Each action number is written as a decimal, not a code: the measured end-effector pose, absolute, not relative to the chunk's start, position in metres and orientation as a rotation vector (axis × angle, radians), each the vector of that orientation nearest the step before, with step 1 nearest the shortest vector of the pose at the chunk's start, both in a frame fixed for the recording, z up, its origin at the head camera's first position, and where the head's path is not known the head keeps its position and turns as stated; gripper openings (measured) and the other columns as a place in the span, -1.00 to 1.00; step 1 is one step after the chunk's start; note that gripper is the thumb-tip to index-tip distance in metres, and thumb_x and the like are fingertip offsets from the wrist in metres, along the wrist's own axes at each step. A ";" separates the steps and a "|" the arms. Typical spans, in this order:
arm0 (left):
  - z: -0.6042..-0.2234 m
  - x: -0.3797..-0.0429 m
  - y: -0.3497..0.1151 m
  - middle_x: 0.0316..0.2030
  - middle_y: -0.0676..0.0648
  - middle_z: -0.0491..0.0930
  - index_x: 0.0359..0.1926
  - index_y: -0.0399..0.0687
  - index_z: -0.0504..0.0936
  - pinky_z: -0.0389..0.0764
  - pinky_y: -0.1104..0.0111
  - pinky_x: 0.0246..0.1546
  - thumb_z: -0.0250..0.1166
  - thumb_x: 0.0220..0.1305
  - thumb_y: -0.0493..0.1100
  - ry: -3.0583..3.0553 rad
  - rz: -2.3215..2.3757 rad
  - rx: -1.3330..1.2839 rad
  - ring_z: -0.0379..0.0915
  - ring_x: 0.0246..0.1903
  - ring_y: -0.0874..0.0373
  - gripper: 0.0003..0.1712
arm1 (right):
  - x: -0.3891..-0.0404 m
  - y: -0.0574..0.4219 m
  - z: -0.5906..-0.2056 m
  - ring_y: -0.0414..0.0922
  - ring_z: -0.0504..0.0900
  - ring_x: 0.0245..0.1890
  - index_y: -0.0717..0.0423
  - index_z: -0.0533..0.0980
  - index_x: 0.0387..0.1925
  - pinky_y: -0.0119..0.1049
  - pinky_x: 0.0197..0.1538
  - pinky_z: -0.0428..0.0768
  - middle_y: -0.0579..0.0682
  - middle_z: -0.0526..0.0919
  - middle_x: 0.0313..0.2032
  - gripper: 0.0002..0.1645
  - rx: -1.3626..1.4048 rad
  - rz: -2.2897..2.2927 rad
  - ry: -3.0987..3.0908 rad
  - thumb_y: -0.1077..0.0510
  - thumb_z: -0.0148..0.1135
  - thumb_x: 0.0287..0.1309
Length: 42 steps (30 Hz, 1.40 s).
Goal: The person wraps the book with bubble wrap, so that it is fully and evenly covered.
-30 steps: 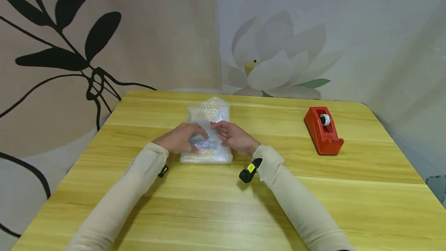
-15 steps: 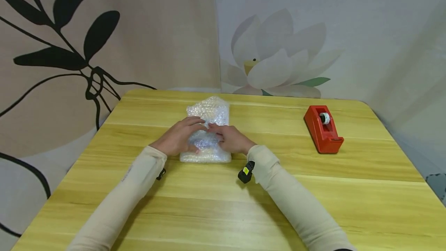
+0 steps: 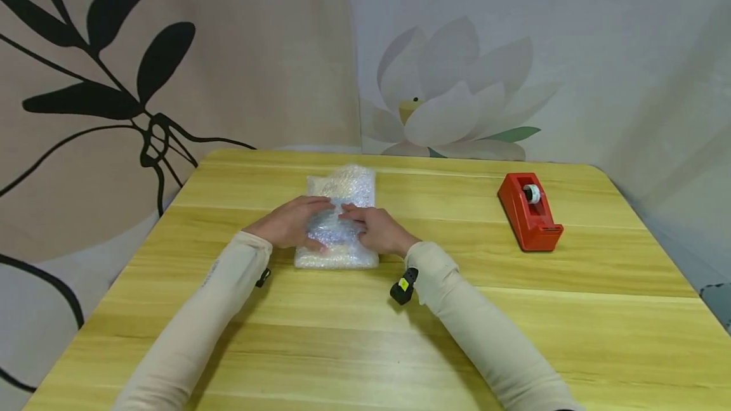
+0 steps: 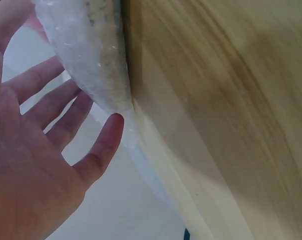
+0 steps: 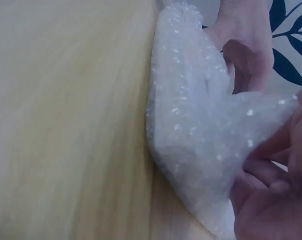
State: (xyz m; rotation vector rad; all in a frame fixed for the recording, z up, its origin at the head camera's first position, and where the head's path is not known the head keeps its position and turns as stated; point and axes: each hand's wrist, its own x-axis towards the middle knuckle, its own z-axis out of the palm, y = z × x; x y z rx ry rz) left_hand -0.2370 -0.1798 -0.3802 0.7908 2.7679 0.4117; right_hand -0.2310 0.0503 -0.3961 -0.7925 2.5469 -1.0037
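A package wrapped in clear bubble wrap lies flat on the wooden table. My left hand rests over its left side with fingers extended; the left wrist view has those spread fingers against the wrap's edge. From the right, my right hand pinches the wrap near the middle. In the right wrist view, a raised flap of bubble wrap runs into the right hand's grasp, and the left hand is on the far side. What the wrap encloses is blurred, with pale and bluish tones.
A red tape dispenser with a small roll of tape stands at the right of the table. Behind the table's far edge hangs a printed backdrop with leaves and a lotus.
The right hand has turned from palm partly up to back up and shifted slightly left with the wrap. The left fingers have straightened and spread further over the package.
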 end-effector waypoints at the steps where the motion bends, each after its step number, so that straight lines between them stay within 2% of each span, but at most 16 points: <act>1: -0.381 -0.237 -0.181 0.53 -0.17 0.19 0.48 -0.09 0.29 0.18 -0.09 0.51 0.57 -0.02 0.15 2.761 0.422 0.789 0.07 0.53 -0.19 0.10 | -0.230 0.051 -0.396 -0.04 0.22 0.54 0.13 0.46 0.33 -0.14 0.53 0.28 -0.02 0.24 0.52 -0.38 -0.796 -1.002 2.542 0.46 0.02 0.25; 7: -0.385 -0.237 -0.186 0.54 -0.17 0.17 0.48 -0.07 0.29 0.16 -0.10 0.52 0.57 -0.02 0.15 2.734 0.454 0.796 0.05 0.53 -0.20 0.10 | -0.225 0.062 -0.393 0.02 0.43 0.41 0.14 0.44 0.35 -0.12 0.41 0.47 0.04 0.26 0.52 -0.43 -0.857 -0.987 2.535 0.38 0.06 0.33; 14: -0.384 -0.237 -0.188 0.54 -0.17 0.15 0.49 -0.02 0.29 0.14 -0.15 0.51 0.57 -0.04 0.15 2.721 0.481 0.763 0.01 0.54 -0.21 0.10 | -0.220 0.081 -0.390 0.12 0.58 0.27 0.23 0.46 0.31 -0.13 0.25 0.62 0.16 0.33 0.47 -0.48 -0.887 -1.146 2.522 0.34 0.15 0.33; 19: -0.385 -0.236 -0.189 0.56 -0.16 0.13 0.50 -0.02 0.27 0.15 -0.13 0.51 0.57 -0.04 0.16 2.703 0.491 0.748 -0.02 0.55 -0.20 0.12 | -0.218 0.093 -0.388 0.09 0.51 0.35 0.22 0.46 0.31 -0.13 0.22 0.65 0.16 0.38 0.44 -0.48 -0.901 -1.216 2.548 0.31 0.11 0.33; 24: -0.384 -0.235 -0.188 0.55 -0.16 0.13 0.51 -0.04 0.26 0.13 -0.13 0.52 0.57 -0.04 0.13 2.699 0.521 0.766 -0.03 0.56 -0.20 0.12 | -0.214 0.108 -0.381 0.12 0.42 0.42 0.20 0.46 0.33 -0.03 0.23 0.64 0.16 0.42 0.42 -0.47 -0.881 -1.262 2.573 0.30 0.13 0.34; 28: -0.382 -0.236 -0.186 0.55 -0.16 0.13 0.51 -0.04 0.26 0.11 -0.14 0.53 0.57 -0.03 0.14 2.695 0.530 0.760 -0.04 0.56 -0.20 0.12 | -0.210 0.125 -0.375 0.14 0.50 0.36 0.19 0.45 0.33 0.01 0.18 0.66 0.16 0.47 0.38 -0.47 -0.879 -1.242 2.636 0.28 0.17 0.35; 34: -0.385 -0.238 -0.185 0.56 -0.15 0.13 0.51 -0.02 0.25 0.11 -0.14 0.53 0.56 -0.03 0.15 2.696 0.520 0.762 -0.05 0.56 -0.20 0.12 | -0.207 0.158 -0.370 0.09 0.60 0.26 0.12 0.48 0.30 0.01 0.15 0.67 0.12 0.56 0.30 -0.51 -0.694 -1.243 2.706 0.26 0.17 0.37; 39: -0.385 -0.239 -0.184 0.56 -0.15 0.12 0.51 -0.01 0.25 0.09 -0.15 0.53 0.57 -0.05 0.17 2.706 0.514 0.756 -0.05 0.56 -0.20 0.14 | -0.206 0.190 -0.368 0.14 0.64 0.20 0.15 0.50 0.26 0.06 0.14 0.67 0.20 0.58 0.26 -0.55 -0.601 -1.234 2.761 0.28 0.14 0.38; 42: -0.385 -0.239 -0.183 0.56 -0.15 0.12 0.51 -0.01 0.26 0.08 -0.14 0.54 0.57 -0.05 0.16 2.707 0.524 0.759 -0.05 0.56 -0.20 0.14 | -0.206 0.210 -0.366 0.13 0.68 0.12 0.16 0.53 0.22 0.00 0.08 0.71 0.23 0.63 0.20 -0.59 -0.550 -1.207 2.806 0.28 0.14 0.38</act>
